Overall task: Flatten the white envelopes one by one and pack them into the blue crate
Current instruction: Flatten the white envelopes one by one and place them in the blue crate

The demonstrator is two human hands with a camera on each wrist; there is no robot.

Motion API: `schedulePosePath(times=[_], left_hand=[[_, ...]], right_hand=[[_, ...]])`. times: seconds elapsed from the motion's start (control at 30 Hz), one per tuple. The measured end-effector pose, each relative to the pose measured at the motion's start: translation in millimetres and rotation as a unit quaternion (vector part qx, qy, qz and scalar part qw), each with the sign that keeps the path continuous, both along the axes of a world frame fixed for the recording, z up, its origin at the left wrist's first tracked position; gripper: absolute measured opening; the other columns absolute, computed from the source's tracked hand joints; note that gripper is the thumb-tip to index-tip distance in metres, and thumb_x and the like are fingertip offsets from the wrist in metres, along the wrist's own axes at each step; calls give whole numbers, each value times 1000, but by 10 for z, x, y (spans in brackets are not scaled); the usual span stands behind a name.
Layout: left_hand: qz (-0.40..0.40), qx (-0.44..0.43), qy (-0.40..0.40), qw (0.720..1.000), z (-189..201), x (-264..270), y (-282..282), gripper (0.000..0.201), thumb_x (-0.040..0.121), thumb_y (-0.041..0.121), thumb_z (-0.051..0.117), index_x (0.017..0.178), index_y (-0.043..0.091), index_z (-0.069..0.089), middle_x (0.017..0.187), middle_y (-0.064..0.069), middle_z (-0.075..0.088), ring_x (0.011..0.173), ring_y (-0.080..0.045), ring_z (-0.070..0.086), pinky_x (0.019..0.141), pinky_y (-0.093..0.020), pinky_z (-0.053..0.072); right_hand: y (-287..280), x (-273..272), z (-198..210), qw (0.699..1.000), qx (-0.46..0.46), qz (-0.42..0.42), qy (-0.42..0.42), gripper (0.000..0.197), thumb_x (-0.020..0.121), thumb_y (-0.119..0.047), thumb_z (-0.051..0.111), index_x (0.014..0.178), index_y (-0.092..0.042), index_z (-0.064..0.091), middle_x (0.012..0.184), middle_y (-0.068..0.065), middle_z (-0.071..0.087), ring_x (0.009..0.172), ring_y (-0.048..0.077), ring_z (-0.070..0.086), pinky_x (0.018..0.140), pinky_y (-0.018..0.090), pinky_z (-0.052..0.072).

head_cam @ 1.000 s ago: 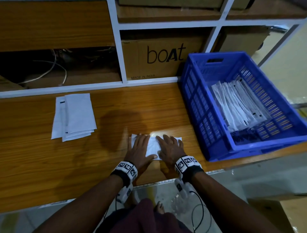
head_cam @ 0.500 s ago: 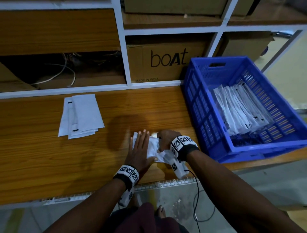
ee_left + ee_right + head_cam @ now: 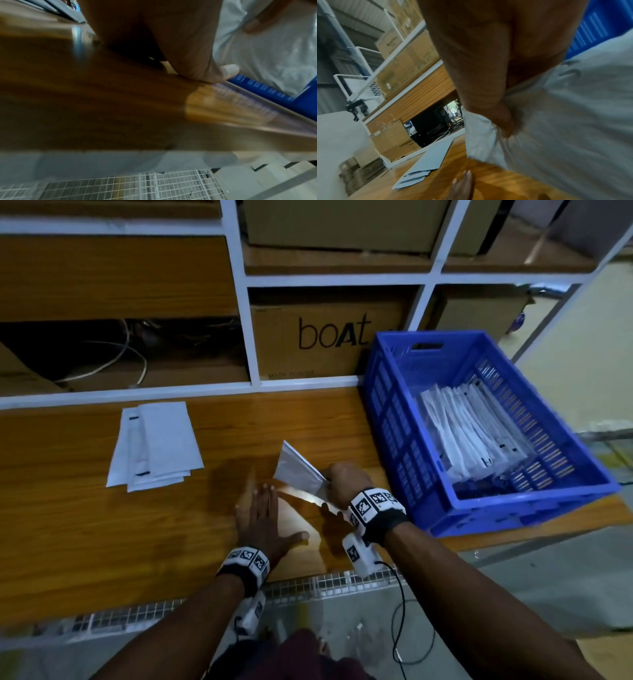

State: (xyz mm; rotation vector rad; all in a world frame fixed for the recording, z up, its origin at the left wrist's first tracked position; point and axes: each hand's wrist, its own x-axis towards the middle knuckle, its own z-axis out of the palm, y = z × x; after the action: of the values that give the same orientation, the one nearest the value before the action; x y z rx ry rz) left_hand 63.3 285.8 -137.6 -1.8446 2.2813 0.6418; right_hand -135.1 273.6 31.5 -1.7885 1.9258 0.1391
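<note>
Above wooden table [image 3: 102, 525], right hand [image 3: 342, 484] gripping envelope [image 3: 298, 469], left hand [image 3: 263, 522] flat

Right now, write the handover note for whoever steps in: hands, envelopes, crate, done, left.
Right hand: grips one white envelope, lifted off the wooden table, beside the blue crate.
Left hand: open, flat on the table, holding nothing.
Done: a row of packed envelopes stands in the crate.
Left: put the held envelope in the crate, then flatten and pack the stack of envelopes at the table's left.
</note>
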Motion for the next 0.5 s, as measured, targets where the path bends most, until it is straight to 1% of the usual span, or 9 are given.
schedulePosePath(times=[0.07,0.1,0.13,0.17,0.23,0.3,0.37,0.43,0.5], left_hand=[[-9,10,12,1000,63,22,40,129,65,105,23,145,25,-41,158,3,-39,143,-17,-37,118,-65,-15],[-7,15,16,1000,92,28,50,127,65,105,23,144,28,-41,158,5,-39,143,-16,-37,118,-65,-15],[-8,17,18,1000,88,33,57,126,65,105,23,143,31,-41,156,6,-41,143,-16,-37,119,-64,-15],[-10,21,15,1000,111,34,64,125,65,105,23,144,32,-41,155,7,-44,144,-16,-37,119,-63,-16],[-14,28,1,1000,158,31,74,125,66,105,21,150,32,-37,154,7,-45,144,-16,-36,118,-63,-17],[-17,37,-10,999,165,50,77,125,68,104,20,153,30,-33,159,5,-40,148,-19,-32,118,-62,-15],[-13,67,-22,997,229,56,30,125,67,104,20,149,28,-35,161,5,-35,153,-23,-26,118,-63,-13],[-10,88,-30,996,282,17,-7,127,65,105,19,151,28,-35,163,5,-32,155,-25,-21,120,-62,-9],[1,83,-38,996,292,0,-21,131,58,108,13,157,32,-27,167,5,-27,156,-24,-18,122,-62,-6]], right_hand=[[30,12,188,999,-44,7,13,35,92,-7,57,122,-24,64,93,8,65,92,30,65,70,36,47],[35,15,277,997,-74,15,26,48,92,-6,54,133,-30,57,100,10,67,95,34,67,72,38,48],[36,14,364,993,-107,26,43,59,94,-5,50,144,-35,46,112,11,67,99,36,66,74,40,49],[26,9,443,987,-142,37,62,66,95,-3,47,151,-36,35,126,10,63,102,36,66,75,41,49],[-5,-28,612,973,-204,46,101,75,95,-1,45,157,-34,18,150,7,45,115,37,60,79,45,50],[-12,-93,797,959,-248,32,137,79,95,-2,46,158,-32,9,161,6,28,133,41,46,89,50,50],[-17,-224,992,944,-282,12,174,80,97,-3,48,159,-30,4,165,8,20,142,45,35,99,53,46],[-20,-401,1182,932,-299,-2,204,76,101,-11,47,159,-30,2,166,10,17,143,46,34,101,54,45],[-23,-623,1355,931,-290,-14,221,71,102,-14,39,160,-29,1,166,11,15,143,46,33,99,54,46]])
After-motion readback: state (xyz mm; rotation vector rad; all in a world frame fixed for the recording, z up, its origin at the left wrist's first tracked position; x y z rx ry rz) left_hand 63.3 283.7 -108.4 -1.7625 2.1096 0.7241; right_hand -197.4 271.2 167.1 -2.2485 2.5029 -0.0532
